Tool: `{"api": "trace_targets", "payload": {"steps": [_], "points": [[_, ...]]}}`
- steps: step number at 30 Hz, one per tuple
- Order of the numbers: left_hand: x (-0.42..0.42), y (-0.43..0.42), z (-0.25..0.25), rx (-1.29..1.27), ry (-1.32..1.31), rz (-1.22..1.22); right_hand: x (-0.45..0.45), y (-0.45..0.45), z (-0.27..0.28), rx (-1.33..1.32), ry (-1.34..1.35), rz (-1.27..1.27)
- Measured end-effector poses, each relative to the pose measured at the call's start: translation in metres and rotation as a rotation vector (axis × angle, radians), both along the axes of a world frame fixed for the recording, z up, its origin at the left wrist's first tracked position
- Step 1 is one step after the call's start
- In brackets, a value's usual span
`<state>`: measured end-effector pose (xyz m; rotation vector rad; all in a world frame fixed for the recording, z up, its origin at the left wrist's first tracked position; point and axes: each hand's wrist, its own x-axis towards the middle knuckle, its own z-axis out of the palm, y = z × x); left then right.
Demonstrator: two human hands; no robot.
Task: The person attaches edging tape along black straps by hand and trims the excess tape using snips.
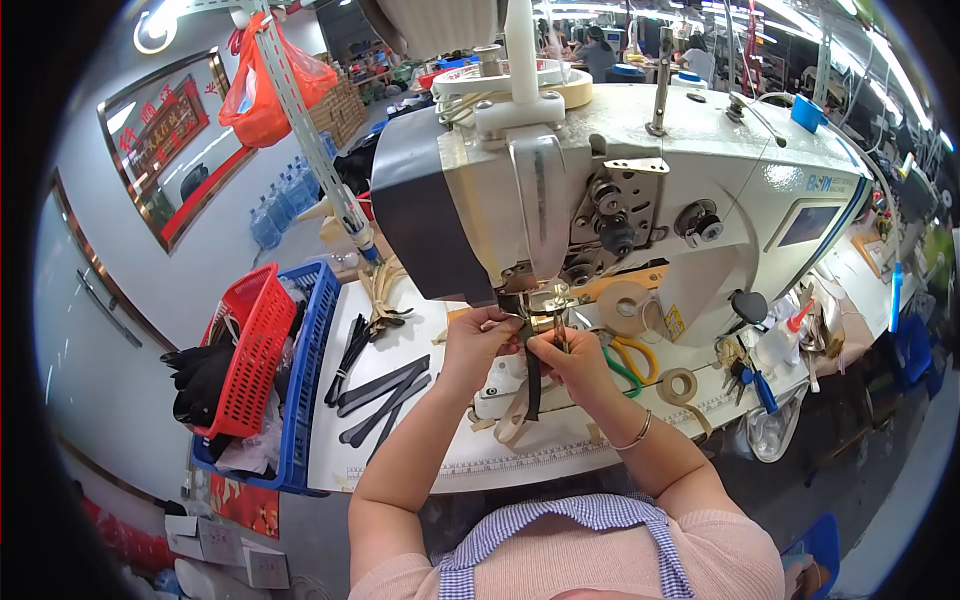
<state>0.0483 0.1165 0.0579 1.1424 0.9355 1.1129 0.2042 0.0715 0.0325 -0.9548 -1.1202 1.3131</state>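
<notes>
Both hands are at the needle area of a white industrial sewing machine [720, 130]. My left hand [482, 338] is closed in a pinch just left of the presser foot; what lies between its fingertips is too small to tell. My right hand [568, 355] is closed on a black strap [533, 385], which hangs down from under the foot toward the table's front. Shiny metal parts of the foot [545, 303] sit right above the fingers. A beige strip [512, 425] lies below the black strap. The stitching point itself is hidden by the hands.
Black strips [385, 395] and a tan strap bundle [382, 300] lie on the left of the table. Scissors [636, 360], tape rolls [679, 386] and a glue bottle [778, 343] are on the right. Red [245, 345] and blue baskets [313, 375] stand beside the table's left edge.
</notes>
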Motion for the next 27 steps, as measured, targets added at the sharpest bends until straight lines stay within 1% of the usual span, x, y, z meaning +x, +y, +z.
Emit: {"api": "trace_targets", "payload": {"steps": [2, 3, 5, 6, 8, 9, 11, 12, 13, 14, 15, 16, 18, 19, 20, 22, 25, 27], "points": [[-0.001, 0.003, -0.01, 0.06, 0.03, 0.004, 0.0, -0.001, -0.001, -0.029, 0.062, 0.02], [0.0, 0.002, -0.015, 0.202, 0.107, 0.058, 0.0, -0.002, -0.001, -0.041, 0.094, 0.028], [0.002, -0.004, -0.025, 0.487, 0.263, 0.163, 0.0, -0.006, 0.001, -0.086, 0.349, 0.166], [0.001, -0.01, -0.029, 0.718, 0.378, 0.245, 0.0, -0.008, 0.001, -0.109, 0.478, 0.233], [-0.002, -0.019, -0.035, 1.182, 0.604, 0.406, 0.006, -0.012, -0.003, -0.071, 0.398, 0.307], [-0.003, -0.022, -0.031, 1.292, 0.659, 0.363, 0.007, -0.014, -0.007, -0.053, 0.364, 0.339], [-0.004, -0.028, -0.019, 1.5, 0.764, 0.266, 0.006, -0.015, -0.02, -0.022, 0.352, 0.308], [-0.004, -0.026, -0.018, 1.541, 0.757, 0.246, 0.009, -0.014, -0.019, -0.024, 0.332, 0.314], [-0.004, -0.027, -0.015, 1.508, 0.745, 0.229, 0.011, -0.013, -0.019, -0.024, 0.31, 0.322], [-0.005, -0.029, -0.009, 1.478, 0.732, 0.217, 0.012, -0.014, -0.017, -0.042, 0.177, 0.247], [-0.006, -0.031, -0.004, 1.452, 0.719, 0.211, 0.012, -0.017, -0.015, -0.033, 0.121, 0.216], [-0.006, -0.03, -0.002, 1.382, 0.644, 0.208, 0.01, -0.022, -0.011, -0.021, 0.063, 0.187], [-0.004, -0.038, -0.001, 1.418, 0.662, 0.198, 0.007, -0.03, -0.006, 0.02, -0.036, 0.158], [-0.004, -0.045, 0.0, 1.434, 0.673, 0.191, 0.006, -0.032, -0.009, 0.028, -0.025, 0.158], [-0.005, -0.055, 0.004, 1.462, 0.81, 0.183, 0.005, -0.034, -0.014, 0.033, -0.013, 0.157], [-0.006, -0.057, -0.002, 1.467, 0.787, 0.192, 0.004, -0.037, -0.012, 0.018, 0.038, 0.151], [-0.005, -0.055, -0.006, 1.439, 0.738, 0.202, 0.007, -0.039, 0.0, 0.026, 0.004, 0.128], [-0.003, -0.059, -0.003, 1.396, 0.73, 0.199, 0.008, -0.037, -0.004, 0.024, 0.007, 0.145]]}}
